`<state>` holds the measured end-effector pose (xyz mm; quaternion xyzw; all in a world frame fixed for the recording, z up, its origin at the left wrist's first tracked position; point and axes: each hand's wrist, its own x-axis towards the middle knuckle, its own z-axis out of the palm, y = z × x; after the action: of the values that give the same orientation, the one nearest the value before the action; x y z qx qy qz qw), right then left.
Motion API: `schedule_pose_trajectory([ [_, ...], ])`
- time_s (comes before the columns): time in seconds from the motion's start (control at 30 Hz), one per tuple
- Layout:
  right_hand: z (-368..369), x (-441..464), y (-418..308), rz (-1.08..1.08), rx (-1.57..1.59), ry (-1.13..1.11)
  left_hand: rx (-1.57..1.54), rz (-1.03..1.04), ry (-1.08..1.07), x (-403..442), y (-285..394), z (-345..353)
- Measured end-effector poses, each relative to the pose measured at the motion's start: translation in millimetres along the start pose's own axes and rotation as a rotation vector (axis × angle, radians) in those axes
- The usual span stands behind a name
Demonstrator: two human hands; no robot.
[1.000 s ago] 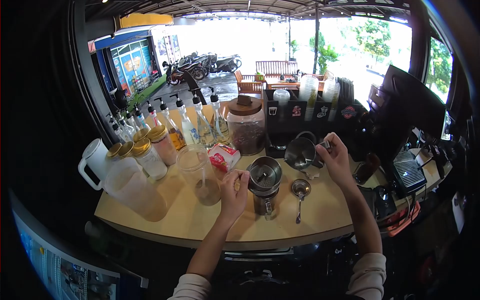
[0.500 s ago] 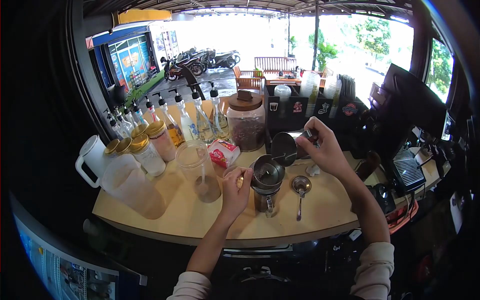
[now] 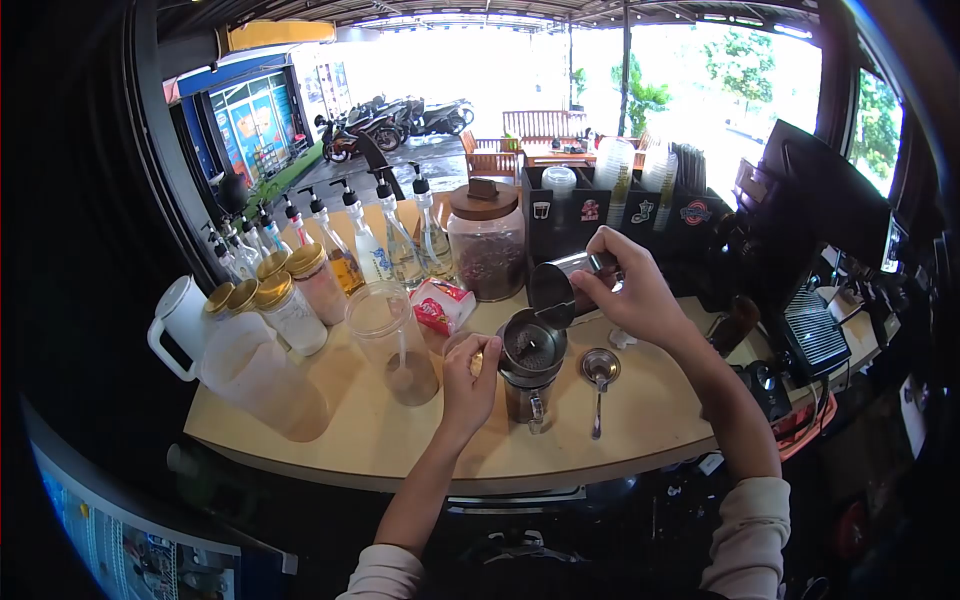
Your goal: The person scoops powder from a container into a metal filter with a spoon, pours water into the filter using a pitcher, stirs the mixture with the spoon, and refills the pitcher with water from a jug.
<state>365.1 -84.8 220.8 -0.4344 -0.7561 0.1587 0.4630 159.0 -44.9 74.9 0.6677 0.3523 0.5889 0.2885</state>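
Observation:
My left hand (image 3: 470, 385) is closed on the left side of a round metal cup (image 3: 533, 345), with dark, bubbly liquid inside. This cup sits over a clear glass mug (image 3: 528, 404) whose handle faces me. In my right hand (image 3: 632, 285) is a metal pitcher (image 3: 560, 290), gripped by its handle and tipped to the left, its lip just above the cup's far rim. Whether liquid is running from it is hard to see. To the right, a spoon (image 3: 598, 412) lies with its bowl end in a small round metal dish (image 3: 610, 358).
A clear plastic jar (image 3: 385, 330) with brown powder and a frosted pitcher (image 3: 262, 375) stand left on the wooden counter (image 3: 400, 450). Behind are a red-and-white packet (image 3: 440, 305), a wooden-lidded jar (image 3: 487, 245) and several pump bottles (image 3: 400, 245). A black cup rack (image 3: 620, 215) stands at the back.
My right hand and the pitcher have shifted slightly left, and the pitcher's body shows more from the side. The left hand stays on the metal cup. The camera view has moved a little.

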Motion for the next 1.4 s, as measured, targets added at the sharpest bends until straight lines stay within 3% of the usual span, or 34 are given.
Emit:
schedule_pose_trajectory([
  [0.33, 5, 4, -1, -0.083, -0.123, 0.003, -0.02, -0.013, 0.002, -1, -2, 1],
  [0.43, 8, 4, -3, 0.014, 0.046, 0.031, -0.013, -0.005, 0.008, -1, -6, 2],
  [0.7, 10, 7, -2, -0.091, -0.049, 0.004, -0.028, 0.004, 0.009, -1, -4, 3],
  [1.4, 2, 8, 0, -0.015, -0.018, 0.005, -0.053, -0.016, 0.009, -1, -5, 1],
])
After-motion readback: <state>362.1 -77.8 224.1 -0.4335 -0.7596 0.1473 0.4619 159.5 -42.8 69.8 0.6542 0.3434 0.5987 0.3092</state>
